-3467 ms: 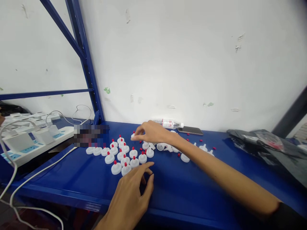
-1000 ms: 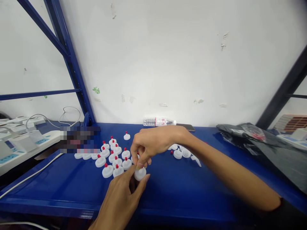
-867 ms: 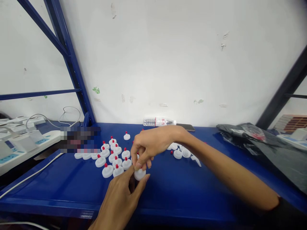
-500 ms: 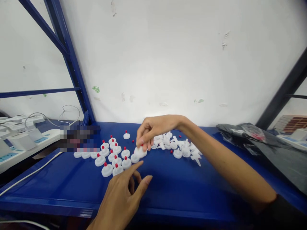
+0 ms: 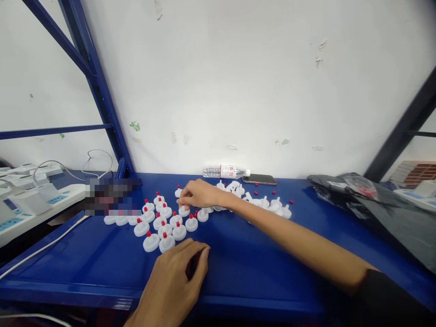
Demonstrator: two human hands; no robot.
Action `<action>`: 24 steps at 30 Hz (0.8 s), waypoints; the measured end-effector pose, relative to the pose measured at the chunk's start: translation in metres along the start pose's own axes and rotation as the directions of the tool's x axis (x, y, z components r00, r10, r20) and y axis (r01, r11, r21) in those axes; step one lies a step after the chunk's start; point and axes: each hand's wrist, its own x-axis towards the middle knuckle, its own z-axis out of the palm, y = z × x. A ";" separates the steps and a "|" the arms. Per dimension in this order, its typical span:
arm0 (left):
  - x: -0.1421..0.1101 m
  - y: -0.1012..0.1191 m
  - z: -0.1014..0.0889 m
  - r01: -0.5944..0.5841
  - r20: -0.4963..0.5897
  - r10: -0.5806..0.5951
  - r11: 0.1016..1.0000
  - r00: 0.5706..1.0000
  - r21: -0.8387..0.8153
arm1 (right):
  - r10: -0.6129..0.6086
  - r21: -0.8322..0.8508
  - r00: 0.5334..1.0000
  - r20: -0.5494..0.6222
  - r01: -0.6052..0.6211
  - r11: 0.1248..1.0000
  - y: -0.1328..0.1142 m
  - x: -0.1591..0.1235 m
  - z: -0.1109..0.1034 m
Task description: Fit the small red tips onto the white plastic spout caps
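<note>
Blue bench (image 5: pixel 252 268) against a marked white wall (image 5: pixel 238 81), white cap (image 5: pixel 184 211) just below the fingertips of the right hand (image 5: pixel 198 194), left hand (image 5: pixel 175 274) curled nearer the front, whether either grips anything unclear.

- Right hand (image 5: pixel 200 193): conceals the top of the white piece (image 5: pixel 184 212) below it; fingertip contact cannot be determined.
- Right forearm (image 5: pixel 272 227): covers part of the white parts (image 5: pixel 264 202) behind it.
- Left hand (image 5: pixel 172 274): wrist cut off by the bottom edge.
- Pixelated patch (image 5: pixel 112 195): contents unidentifiable.
- Power strip (image 5: pixel 70 196): cut off at left.
- Bottle label (image 5: pixel 229 171): print too small to read.
</note>
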 end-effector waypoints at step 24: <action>-0.001 0.001 0.001 0.020 -0.240 -0.037 0.997 0.970 -0.074 | 0.108 -0.332 0.987 0.123 -0.062 0.941 -0.026 -0.043 -0.050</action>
